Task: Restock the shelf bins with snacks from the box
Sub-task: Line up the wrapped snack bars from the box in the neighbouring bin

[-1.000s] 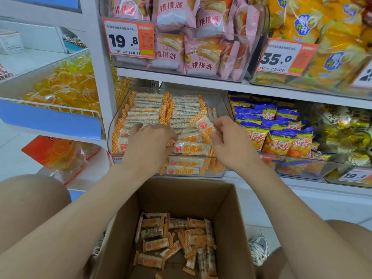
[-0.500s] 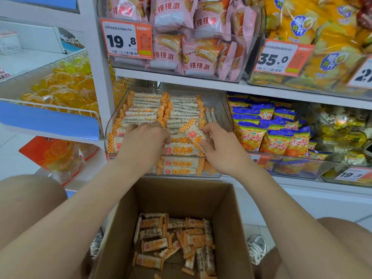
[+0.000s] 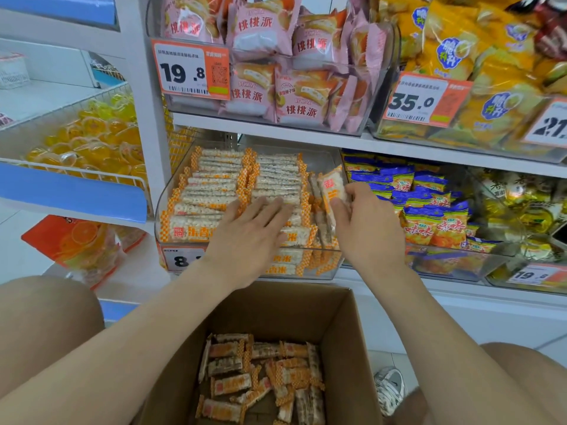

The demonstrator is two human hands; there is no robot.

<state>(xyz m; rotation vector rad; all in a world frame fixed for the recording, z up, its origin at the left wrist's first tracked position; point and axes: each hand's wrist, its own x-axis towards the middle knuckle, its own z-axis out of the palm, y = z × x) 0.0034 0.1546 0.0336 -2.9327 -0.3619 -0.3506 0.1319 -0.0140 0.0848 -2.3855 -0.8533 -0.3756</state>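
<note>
Left grip: my left grip is released, fingers straight and spread, palm down on the stacked rows of orange-and-white bars in the clear bin.
Right grip: my right grip is grasping one snack bar, pinched between thumb and fingers so it stands on end just beside the bin's right wall.
Just changed: half a second ago both grips were curled close together over the front middle of the bin, working a bar between them. Now they have parted: the left has flattened out and the right has shifted to the right edge with the bar.
Against one second ago: the bar lay slanted among the front packs then. Now it is upright above a narrow column of on-edge bars.
Meaning for the task: I judge the two flat rows are full and I am packing the leftover gap along the right wall, with the left grip steadying the rows.
Box: the box sits below the shelf, and loose bars cover its bottom, so restocking is not finished.
Next: slide the held bar down into the gap, then reach back into the box.
Risk: the on-edge column may tip forward as I press the bar in.
</note>
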